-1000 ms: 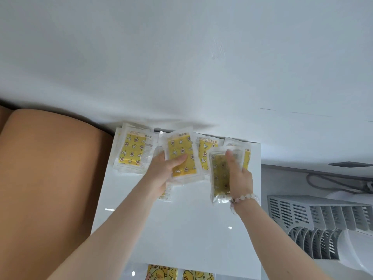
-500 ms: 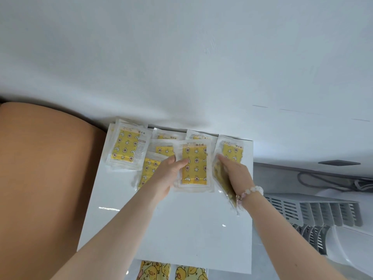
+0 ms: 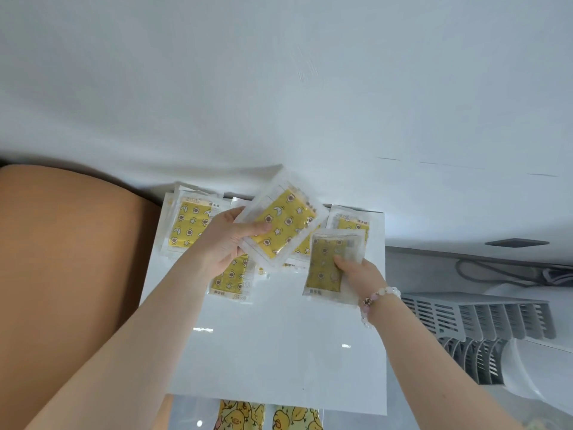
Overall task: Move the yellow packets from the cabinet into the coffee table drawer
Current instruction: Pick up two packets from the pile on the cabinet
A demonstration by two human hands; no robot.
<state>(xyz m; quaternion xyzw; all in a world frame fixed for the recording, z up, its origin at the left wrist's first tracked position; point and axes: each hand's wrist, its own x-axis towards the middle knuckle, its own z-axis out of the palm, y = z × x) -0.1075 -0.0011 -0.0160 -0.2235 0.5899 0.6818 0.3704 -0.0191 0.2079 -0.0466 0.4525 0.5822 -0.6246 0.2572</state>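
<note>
Packets (image 3: 188,223) lie overlapped at the back of a glossy white panel (image 3: 263,342), beside an orange cushion (image 3: 71,259). Left hand (image 3: 221,243) pinches a tilted packet (image 3: 283,225); right hand (image 3: 361,274) grips an upright packet (image 3: 328,268). Slick film could slip from either pinch, scattering the rest. A grey rack (image 3: 480,321) stands at the right.

Yellow packets (image 3: 186,226) lie clustered at the white drawer's (image 3: 279,342) far edge.
</note>
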